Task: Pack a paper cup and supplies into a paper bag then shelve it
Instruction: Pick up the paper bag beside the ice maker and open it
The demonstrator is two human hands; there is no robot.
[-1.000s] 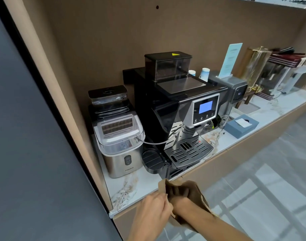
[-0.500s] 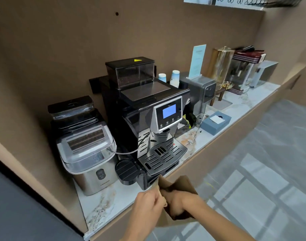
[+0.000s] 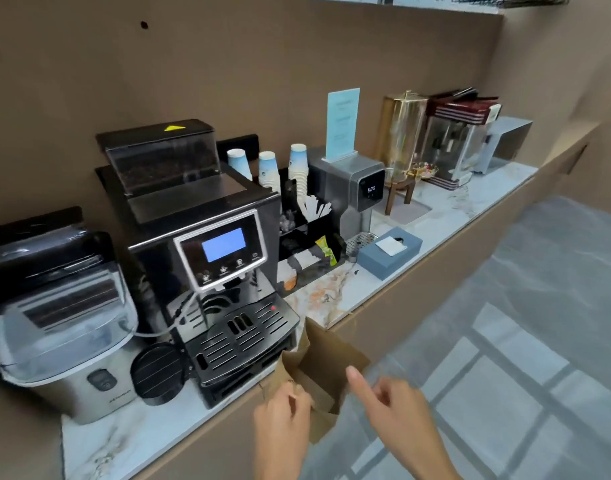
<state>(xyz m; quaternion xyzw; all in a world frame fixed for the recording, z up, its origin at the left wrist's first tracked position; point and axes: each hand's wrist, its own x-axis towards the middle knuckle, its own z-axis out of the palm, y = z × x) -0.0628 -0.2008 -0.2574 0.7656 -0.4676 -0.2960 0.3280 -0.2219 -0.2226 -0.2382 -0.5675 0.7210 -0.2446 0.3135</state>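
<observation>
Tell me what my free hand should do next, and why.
Probably reach the right hand to the paper cup stacks beside the coffee machine and pull one. The left hand holds the paper bag open, and it looks empty.

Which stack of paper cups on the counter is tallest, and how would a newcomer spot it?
Start at the black coffee machine. Three paper cup stacks stand just right of it. The tallest stack is the rightmost, beside the grey dispenser.
</observation>
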